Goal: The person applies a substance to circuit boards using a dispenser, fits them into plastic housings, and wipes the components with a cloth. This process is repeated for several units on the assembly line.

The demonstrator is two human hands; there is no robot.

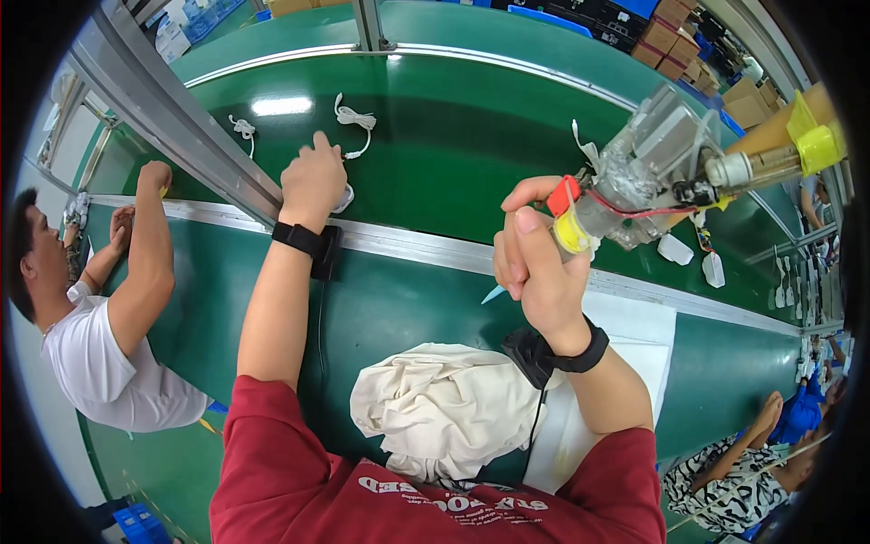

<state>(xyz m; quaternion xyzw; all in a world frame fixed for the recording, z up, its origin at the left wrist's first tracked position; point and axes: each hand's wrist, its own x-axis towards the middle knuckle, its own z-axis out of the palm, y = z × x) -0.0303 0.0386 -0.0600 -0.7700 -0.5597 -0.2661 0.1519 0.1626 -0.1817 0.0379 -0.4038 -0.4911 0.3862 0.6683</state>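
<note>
Over the green belt, my left hand (310, 181) reaches forward with the index finger pointing ahead and the other fingers curled. It covers part of a white corded device (344, 199), whose edge shows beside my wrist. A bundled white cable (354, 118) runs from near those fingers. My right hand (544, 267) is closed, with a slim tool's light blue pointed tip (494, 294) sticking out below the fingers. Close by the right fingertips is a taped assembly of clear plastic, red wire and a yellow-wrapped end (571, 233); whether it joins the tool is hidden.
A crumpled cream cloth (444, 403) and white sheets (625, 344) lie on the near bench. More white devices (675, 249) sit on the belt at right. A metal post (172, 109) rises at left. Co-workers sit at left (127, 354) and lower right (734, 480).
</note>
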